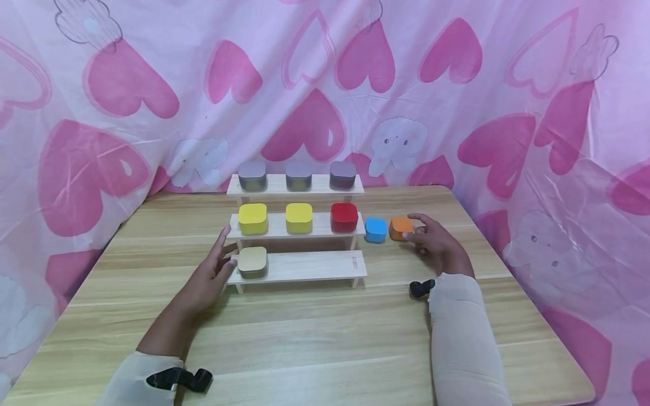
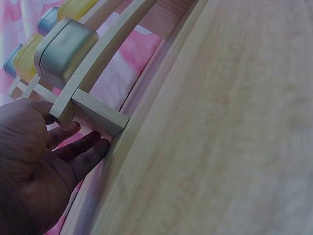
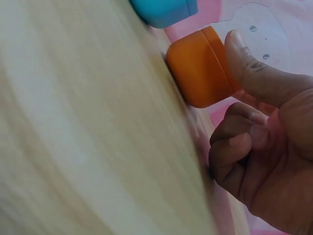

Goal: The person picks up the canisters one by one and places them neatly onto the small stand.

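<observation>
My right hand [image 1: 434, 239] pinches an orange rounded-square tin [image 3: 198, 68] between thumb and index finger, its other fingers curled in. A blue tin [image 1: 376, 230] stands on the table just left of it. My left hand [image 1: 208, 276] is at the left end of a three-tier wooden rack [image 1: 310, 266], with fingers fairly straight. In the left wrist view, the thumb touches the end of the lowest shelf and the fingertips [image 2: 100, 147] are near its leg. A beige tin [image 1: 252, 263] sits on that shelf, close to the left thumb.
On the middle shelf are two yellow tins [image 1: 253, 219] and a red tin [image 1: 344, 217]. Three grey tins [image 1: 298, 176] line the top shelf. The wood-grain table [image 1: 315, 338] ends at a pink heart-patterned cloth [image 1: 304, 124] behind and at both sides.
</observation>
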Demonstrator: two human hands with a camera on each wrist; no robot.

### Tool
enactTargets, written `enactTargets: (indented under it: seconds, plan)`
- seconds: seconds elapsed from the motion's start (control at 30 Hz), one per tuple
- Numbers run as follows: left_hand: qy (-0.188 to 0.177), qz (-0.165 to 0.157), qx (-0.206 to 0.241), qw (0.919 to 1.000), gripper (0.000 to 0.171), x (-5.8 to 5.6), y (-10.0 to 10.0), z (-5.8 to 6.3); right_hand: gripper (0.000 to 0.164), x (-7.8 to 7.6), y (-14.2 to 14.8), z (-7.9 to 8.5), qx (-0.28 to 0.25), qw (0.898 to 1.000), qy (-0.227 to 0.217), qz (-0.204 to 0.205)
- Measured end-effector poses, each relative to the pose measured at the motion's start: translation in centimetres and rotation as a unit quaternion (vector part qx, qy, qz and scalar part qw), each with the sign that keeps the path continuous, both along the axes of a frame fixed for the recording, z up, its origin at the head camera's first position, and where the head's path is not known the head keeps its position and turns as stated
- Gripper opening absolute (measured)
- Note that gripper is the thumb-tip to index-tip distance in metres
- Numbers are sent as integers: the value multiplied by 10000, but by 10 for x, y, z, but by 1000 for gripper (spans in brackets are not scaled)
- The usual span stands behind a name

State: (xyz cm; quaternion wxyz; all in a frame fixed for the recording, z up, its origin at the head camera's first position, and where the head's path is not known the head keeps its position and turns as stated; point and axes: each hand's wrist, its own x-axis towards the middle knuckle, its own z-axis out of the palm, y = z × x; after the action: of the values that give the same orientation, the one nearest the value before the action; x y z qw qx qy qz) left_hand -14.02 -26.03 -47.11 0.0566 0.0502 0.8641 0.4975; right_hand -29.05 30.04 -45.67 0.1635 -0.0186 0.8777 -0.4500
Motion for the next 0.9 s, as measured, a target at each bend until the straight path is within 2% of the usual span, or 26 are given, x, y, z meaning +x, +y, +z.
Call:
enactTargets:
  seconds: [0.13,0.3,0.57,0.9]
  plan:
    - [5,25,-1,10000,86,0,0,0,83,-1,-4,-2,-44,10000,64,-17]
    - [11,51,0,10000,87,-1,0,-1,78,-4,-4,-7,153,9991,386,107]
    - [61,66,-58,9999,86,1,0,0,73,-4,-3,-10,-16,9995,312,-44]
    - [50,48,-103,9999,85,1,-1,0,72,-2,-2,-15,-350,9980,170,-504]
